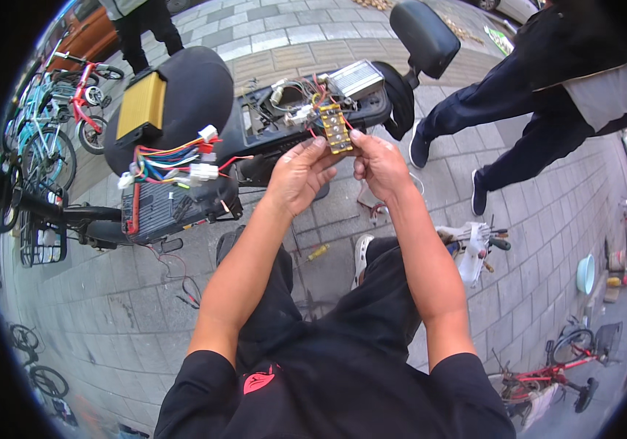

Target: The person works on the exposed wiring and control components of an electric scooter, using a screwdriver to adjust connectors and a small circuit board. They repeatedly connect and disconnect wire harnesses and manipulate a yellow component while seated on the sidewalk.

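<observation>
My left hand (302,175) is closed with thumb and index finger pinched by a red wire at the left of a yellow terminal block (337,128); whether it grips wire or block is unclear. My right hand (375,164) grips the block's lower right side. Above them, the electric scooter's open compartment (258,124) holds wires, white connectors (299,115) and a silver finned box (357,79). Left of my hands, a gold controller (140,106) rests on the black seat (195,88), with a bundle of coloured wires and plugs (170,164) below it.
A yellow-handled screwdriver (318,251) lies on the paving. A white tool holder (471,256) stands right, near a blue basin (585,274). A person (518,102) stands close at right, another (148,33) behind the seat. Bicycles (53,146) stand left; a red bicycle (547,377) is lower right.
</observation>
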Tool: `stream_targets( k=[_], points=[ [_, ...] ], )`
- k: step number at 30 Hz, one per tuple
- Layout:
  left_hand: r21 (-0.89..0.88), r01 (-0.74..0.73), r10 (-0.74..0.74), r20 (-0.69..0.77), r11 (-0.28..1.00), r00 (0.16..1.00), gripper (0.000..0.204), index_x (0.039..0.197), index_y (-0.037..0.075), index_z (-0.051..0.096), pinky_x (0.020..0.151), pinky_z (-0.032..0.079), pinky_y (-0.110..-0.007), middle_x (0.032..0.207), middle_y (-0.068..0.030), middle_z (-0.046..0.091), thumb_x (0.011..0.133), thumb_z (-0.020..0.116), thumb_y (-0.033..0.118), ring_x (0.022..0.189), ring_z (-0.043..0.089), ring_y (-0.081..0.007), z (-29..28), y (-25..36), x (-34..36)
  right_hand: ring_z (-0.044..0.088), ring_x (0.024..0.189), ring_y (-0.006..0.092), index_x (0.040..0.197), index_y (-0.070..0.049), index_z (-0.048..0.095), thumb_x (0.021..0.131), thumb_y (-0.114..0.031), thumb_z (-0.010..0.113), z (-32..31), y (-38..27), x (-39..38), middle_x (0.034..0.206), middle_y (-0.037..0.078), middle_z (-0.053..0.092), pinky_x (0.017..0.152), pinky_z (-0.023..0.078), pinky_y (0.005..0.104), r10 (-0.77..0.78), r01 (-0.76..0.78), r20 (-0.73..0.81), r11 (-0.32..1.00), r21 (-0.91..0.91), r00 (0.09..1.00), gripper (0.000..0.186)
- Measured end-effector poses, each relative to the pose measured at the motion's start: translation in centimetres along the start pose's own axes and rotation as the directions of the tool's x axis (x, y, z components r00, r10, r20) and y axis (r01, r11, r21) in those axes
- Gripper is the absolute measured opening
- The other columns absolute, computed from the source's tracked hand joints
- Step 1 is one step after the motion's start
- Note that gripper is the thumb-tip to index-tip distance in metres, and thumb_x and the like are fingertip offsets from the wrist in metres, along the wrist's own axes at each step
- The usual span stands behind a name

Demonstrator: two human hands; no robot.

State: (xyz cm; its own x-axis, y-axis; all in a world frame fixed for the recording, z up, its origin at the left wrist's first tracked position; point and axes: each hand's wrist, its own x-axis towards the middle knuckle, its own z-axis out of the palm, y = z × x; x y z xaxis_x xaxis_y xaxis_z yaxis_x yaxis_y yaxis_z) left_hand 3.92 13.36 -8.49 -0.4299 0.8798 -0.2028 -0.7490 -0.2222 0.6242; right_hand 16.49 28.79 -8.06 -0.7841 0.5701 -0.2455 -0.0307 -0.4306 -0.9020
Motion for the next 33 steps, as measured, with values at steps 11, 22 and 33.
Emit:
stream_targets(
  k=[11,22,33],
  points=[
    [0.020,-0.105,0.104,0.051,0.994,0.993,0.013,0.114,0.002,0.064,0.104,0.060,-0.044,0.122,-0.0118,0.070,0.101,0.066,0.004,0.118,0.069,-0.0263,-2.2,-0.1,2.8,0.060,0.066,0.0097,0.118,0.001,0.071,0.102,-0.036,0.071,-15.5,0.8,-5.7,0.102,0.010,0.077,0.061,0.050,0.0274,0.049,-0.124,-0.267,0.954,-0.273,0.962,0.041],
    [-0.060,-0.082,0.085,0.051,0.995,0.995,0.031,0.128,-0.004,0.062,0.103,0.061,-0.047,0.130,-0.0191,0.066,0.107,0.063,0.018,0.123,0.066,-0.0326,-2.0,0.7,3.0,0.066,0.073,0.0141,0.113,-0.001,0.074,0.100,-0.035,0.074,-30.8,19.7,-12.3,0.101,0.009,0.077,0.064,0.054,0.0289,0.400,-0.449,-0.544,0.892,0.049,0.737,0.036],
    [0.110,-0.061,0.059,0.027,0.992,0.998,0.038,0.134,0.001,0.062,0.090,0.064,-0.039,0.122,-0.0120,0.073,0.107,0.065,0.028,0.110,0.073,-0.0229,-1.9,0.7,3.4,0.075,0.108,0.0341,0.120,-0.005,0.077,0.092,-0.030,0.068,-13.8,12.1,2.0,0.117,0.022,0.076,0.095,0.057,0.0504,0.598,0.309,0.316,0.118,-0.944,0.737,0.039]
  ],
)
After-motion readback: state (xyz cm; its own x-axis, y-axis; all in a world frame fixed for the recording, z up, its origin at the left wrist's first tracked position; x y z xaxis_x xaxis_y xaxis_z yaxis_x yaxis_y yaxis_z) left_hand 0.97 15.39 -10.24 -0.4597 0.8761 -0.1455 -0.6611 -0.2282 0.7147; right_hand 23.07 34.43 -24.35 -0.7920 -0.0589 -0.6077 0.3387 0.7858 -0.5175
